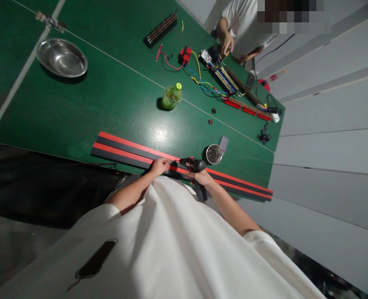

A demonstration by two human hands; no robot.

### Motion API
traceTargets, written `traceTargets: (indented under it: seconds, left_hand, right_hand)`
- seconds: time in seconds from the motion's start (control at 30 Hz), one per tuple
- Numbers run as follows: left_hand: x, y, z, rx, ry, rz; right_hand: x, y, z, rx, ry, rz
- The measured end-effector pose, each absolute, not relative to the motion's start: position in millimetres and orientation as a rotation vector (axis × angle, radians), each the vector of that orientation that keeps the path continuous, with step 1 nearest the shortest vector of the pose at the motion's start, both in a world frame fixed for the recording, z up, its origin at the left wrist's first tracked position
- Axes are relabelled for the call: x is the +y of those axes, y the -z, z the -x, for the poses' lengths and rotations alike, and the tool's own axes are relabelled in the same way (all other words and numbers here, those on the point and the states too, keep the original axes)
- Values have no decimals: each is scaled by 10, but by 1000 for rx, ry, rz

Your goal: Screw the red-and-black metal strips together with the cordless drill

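My right hand point(203, 177) is wrapped round the grip of a black cordless drill point(193, 163), whose nose points left. Beneath it, two long red-and-black strips point(121, 151) lie side by side along the table's near edge. My left hand point(160, 166) rests on the strips just left of the drill's tip, its fingers pinched together. Whatever those fingers hold, if anything, is too small to make out. Just beyond the drill stands a round metal bowl point(214, 154) with small dark pieces in it.
The green table point(115, 99) bears a steel basin point(62, 58), a green bottle point(171, 96), and a grey card-like object point(223, 143). Across it, a co-worker's hand point(227, 44) touches a wired assembly point(224, 77). Red bars point(248, 109) and a dark rail point(161, 30) lie nearby.
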State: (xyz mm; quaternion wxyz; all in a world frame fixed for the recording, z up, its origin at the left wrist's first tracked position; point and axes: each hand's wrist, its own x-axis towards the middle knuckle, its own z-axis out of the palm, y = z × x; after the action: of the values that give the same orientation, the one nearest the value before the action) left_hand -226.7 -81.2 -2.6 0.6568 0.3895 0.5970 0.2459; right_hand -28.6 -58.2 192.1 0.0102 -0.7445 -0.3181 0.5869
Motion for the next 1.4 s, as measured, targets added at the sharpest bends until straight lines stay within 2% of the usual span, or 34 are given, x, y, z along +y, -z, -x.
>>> traceTargets:
  seconds: [0.3,0.57,0.97,1.27,1.4]
  left_hand:
    - [-828,85,2252,1345,-576,-882]
    - [-839,143,2235,1346,-596,-903]
    - [-845,153,2234,1358,-584,-944]
    - [-841,8,2268,1451,-480,-1062]
    - [-829,-87,2213,1557,-389,-1169]
  right_hand:
    - [-688,-1863,229,-1310,-1680,2388]
    - [-569,-1931,272,-1436,-1700,2508]
    - [-599,-1915,294,-1148,-1750,2423]
    - [-1074,-1942,-238,-925,-1627,2102]
    - [-1287,-1971,-543,-761,-1544,2171]
